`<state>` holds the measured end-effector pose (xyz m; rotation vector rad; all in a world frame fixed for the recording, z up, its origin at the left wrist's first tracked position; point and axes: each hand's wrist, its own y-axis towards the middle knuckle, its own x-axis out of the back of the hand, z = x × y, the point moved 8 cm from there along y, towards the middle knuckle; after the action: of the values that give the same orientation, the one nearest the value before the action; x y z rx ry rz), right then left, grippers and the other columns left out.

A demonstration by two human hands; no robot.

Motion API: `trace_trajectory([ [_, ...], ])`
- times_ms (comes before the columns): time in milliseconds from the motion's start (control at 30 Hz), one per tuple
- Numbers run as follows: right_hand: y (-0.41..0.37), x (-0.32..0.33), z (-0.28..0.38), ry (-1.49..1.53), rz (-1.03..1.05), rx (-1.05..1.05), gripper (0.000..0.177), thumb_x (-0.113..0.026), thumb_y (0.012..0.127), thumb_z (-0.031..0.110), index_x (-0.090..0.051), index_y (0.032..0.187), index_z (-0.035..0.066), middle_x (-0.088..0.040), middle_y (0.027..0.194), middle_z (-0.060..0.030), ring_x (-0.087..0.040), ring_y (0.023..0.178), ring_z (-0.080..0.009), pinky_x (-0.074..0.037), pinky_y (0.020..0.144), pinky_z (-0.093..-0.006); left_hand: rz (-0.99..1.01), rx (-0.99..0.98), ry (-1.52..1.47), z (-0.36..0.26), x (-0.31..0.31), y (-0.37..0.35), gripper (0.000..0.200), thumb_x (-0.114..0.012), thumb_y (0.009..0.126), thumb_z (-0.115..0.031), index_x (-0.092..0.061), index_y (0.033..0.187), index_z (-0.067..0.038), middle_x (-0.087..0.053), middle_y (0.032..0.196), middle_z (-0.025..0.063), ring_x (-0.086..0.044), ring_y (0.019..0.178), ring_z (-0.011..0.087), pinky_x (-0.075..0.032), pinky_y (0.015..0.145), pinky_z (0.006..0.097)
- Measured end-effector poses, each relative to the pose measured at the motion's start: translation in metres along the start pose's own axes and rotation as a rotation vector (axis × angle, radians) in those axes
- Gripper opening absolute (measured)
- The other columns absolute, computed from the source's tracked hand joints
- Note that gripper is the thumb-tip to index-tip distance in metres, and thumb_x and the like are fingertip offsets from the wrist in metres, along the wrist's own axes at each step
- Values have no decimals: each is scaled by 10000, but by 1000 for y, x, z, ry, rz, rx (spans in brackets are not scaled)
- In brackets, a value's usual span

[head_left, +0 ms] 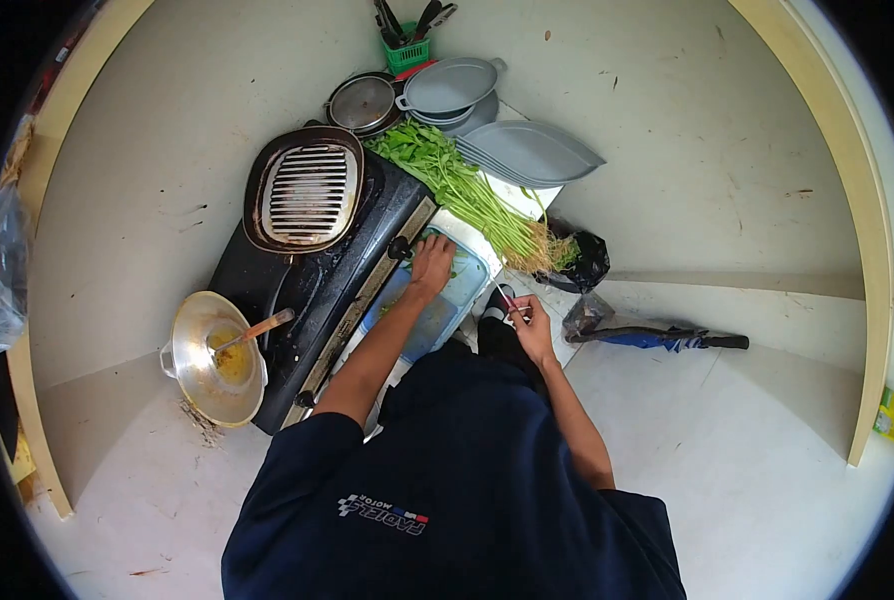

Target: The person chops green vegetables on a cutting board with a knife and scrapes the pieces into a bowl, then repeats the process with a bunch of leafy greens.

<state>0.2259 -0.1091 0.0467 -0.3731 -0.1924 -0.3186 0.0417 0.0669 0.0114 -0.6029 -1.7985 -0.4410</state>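
My left hand [433,264] reaches into a light blue plastic tub [466,300], its fingers stretched out over some green leaves. What lies under the palm is hidden. To the right of the tub, my right hand [531,322] is closed around the handle of a small knife [505,294]. The blade points up and to the left, apart from the left hand. Just beyond both hands, a large bunch of leafy greens [467,190] lies with its long stems and pale roots towards the right.
On the left stands a black gas stove [312,290] bearing a ridged grill pan [307,190]. A wok [202,375] with yellowish oil and a ladle [257,328] sits at its near end. Grey plates [537,152] and pans occupy the back corner. A folded umbrella [657,338] lies right.
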Motion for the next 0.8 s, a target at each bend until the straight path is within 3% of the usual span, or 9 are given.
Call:
trace_trajectory([
  [367,-1,-8,-1,-50,56,1,131,-628,946,17,-609,1075,2,-656,965,-62,-627,798,-130,-493,691,-271,-53,-38,166,-4,-5,1,310,-650,802,-47,-691,1109,-71,-635,1156,99,-551,1121,291,-430,958,445],
  [467,-2,-5,-3,16,31,13,129,-622,949,16,-613,1077,0,-666,954,-63,-625,785,-124,-494,693,-267,-25,0,-21,-6,11,-2,221,-626,860,-44,-667,1077,-63,-628,1151,101,-548,1098,315,-432,929,463],
  [667,2,-2,-2,71,7,-51,169,-665,978,84,-629,1110,-14,-673,865,-40,-618,759,-97,-496,697,-253,-278,-36,-474,-15,62,-18,114,-564,994,-103,-637,1049,-34,-651,1054,141,-562,1003,353,-453,896,463],
  [800,8,-11,15,169,24,-32,223,-707,974,131,-652,1127,-22,-623,777,7,-569,702,-70,-462,646,-238,-400,9,-609,-26,97,-30,117,-602,977,-84,-667,1053,-24,-684,1028,148,-591,1004,353,-479,893,436],
])
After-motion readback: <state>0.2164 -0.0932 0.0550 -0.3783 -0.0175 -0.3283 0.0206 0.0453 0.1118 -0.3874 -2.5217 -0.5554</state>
